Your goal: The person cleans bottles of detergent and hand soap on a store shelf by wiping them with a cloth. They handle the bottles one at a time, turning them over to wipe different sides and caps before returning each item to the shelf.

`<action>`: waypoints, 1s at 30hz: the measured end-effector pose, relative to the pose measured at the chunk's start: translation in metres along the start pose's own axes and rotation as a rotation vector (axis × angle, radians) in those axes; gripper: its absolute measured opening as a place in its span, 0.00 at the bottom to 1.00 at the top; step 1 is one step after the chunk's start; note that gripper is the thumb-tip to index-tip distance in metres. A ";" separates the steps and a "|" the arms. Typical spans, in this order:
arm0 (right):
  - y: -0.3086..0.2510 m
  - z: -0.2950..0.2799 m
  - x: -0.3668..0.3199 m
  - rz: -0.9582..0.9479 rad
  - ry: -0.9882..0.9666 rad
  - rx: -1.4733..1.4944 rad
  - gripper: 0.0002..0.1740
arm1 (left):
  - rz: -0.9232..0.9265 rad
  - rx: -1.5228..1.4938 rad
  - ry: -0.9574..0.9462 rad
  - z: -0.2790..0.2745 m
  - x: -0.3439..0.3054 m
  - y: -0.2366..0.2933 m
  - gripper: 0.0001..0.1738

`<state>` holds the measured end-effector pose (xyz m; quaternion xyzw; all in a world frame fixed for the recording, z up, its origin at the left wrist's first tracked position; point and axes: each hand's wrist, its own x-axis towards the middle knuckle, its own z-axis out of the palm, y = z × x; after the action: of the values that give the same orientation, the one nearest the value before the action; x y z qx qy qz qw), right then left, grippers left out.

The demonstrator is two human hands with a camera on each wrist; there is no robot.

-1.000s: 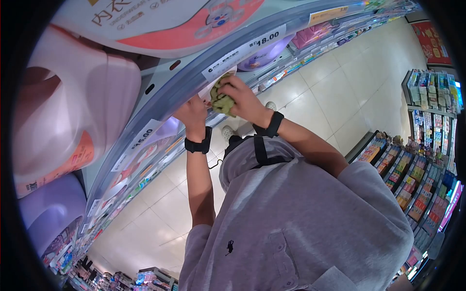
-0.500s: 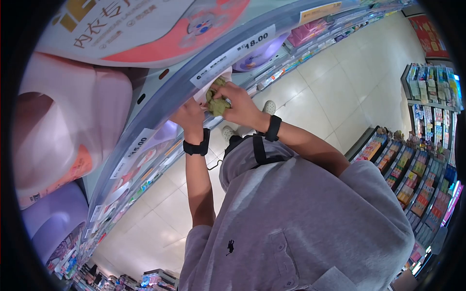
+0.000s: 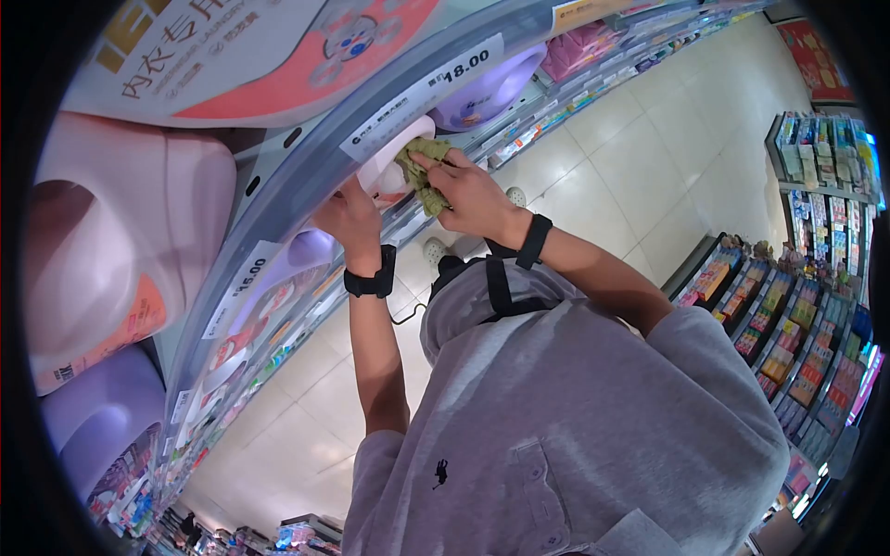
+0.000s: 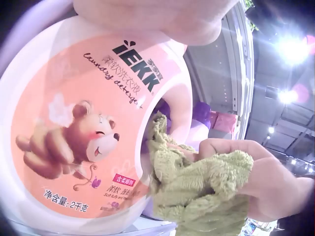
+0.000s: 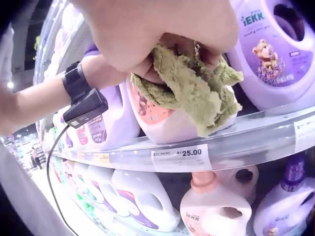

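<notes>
A pink-and-white laundry detergent bottle [image 4: 74, 128] with a bear on its label stands on a shelf under the price strip. My left hand [image 3: 350, 221] grips it at its cap end, its fingertips hidden by the shelf edge in the head view. In the left wrist view that same hand [image 4: 157, 19] lies across the top of the picture. My right hand [image 3: 468, 195] pinches a crumpled green cloth [image 3: 426, 176] against the bottle's handle side. Folds of the cloth [image 5: 192, 93] hang over the bottle's front in the right wrist view, beside the left wrist's black strap.
A purple detergent bottle [image 5: 275, 54] stands close beside the worked-on one. Below runs a shelf lip with a 25.00 price tag [image 5: 181, 157], and more bottles [image 5: 216, 206] line the lower shelf. Large pink jugs [image 3: 130, 241] sit above. Display racks [image 3: 779, 324] stand behind on the tiled floor.
The right hand has shifted with the cloth away from the left hand, and more of the bottle's pale side shows between them. The view has moved slightly along the shelf.
</notes>
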<state>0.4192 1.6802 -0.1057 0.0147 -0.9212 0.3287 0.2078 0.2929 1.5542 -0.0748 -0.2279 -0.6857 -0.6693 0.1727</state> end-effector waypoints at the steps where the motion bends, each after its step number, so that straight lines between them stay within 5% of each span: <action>1: -0.003 -0.004 0.001 0.030 0.006 -0.023 0.17 | -0.019 -0.028 0.002 0.001 0.000 0.002 0.14; 4: -0.017 0.003 0.014 0.049 0.138 -0.086 0.20 | 0.023 0.059 -0.029 0.002 0.003 0.020 0.13; 10: -0.019 0.001 0.026 0.054 -0.082 -0.276 0.24 | 0.133 0.155 0.003 0.000 0.004 0.010 0.14; 11: -0.014 -0.001 0.019 0.039 -0.103 -0.284 0.24 | 0.034 0.141 -0.016 0.000 0.002 0.010 0.19; 13: 0.009 0.003 -0.011 0.073 -0.103 -0.140 0.23 | -0.160 0.109 -0.047 0.002 -0.002 0.011 0.29; 18: 0.073 -0.060 -0.051 0.206 -0.058 0.098 0.25 | -0.119 0.293 -0.135 -0.004 -0.008 0.030 0.22; 21: 0.098 -0.111 -0.032 0.235 0.135 0.156 0.25 | 0.105 0.536 0.162 0.009 -0.035 0.049 0.15; 24: 0.111 -0.127 -0.001 0.151 0.404 0.197 0.27 | 0.205 0.428 -0.016 0.011 -0.063 0.063 0.08; 27: 0.133 -0.105 0.010 0.059 0.245 0.077 0.32 | 0.146 0.445 -0.371 0.052 -0.053 0.092 0.05; 30: 0.128 -0.109 0.009 0.142 0.141 -0.043 0.34 | 0.134 0.422 -0.273 0.108 -0.028 0.108 0.07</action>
<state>0.4303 1.8478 -0.1030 -0.0781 -0.9099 0.3230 0.2484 0.3823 1.6595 -0.0036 -0.3200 -0.8106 -0.4614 0.1663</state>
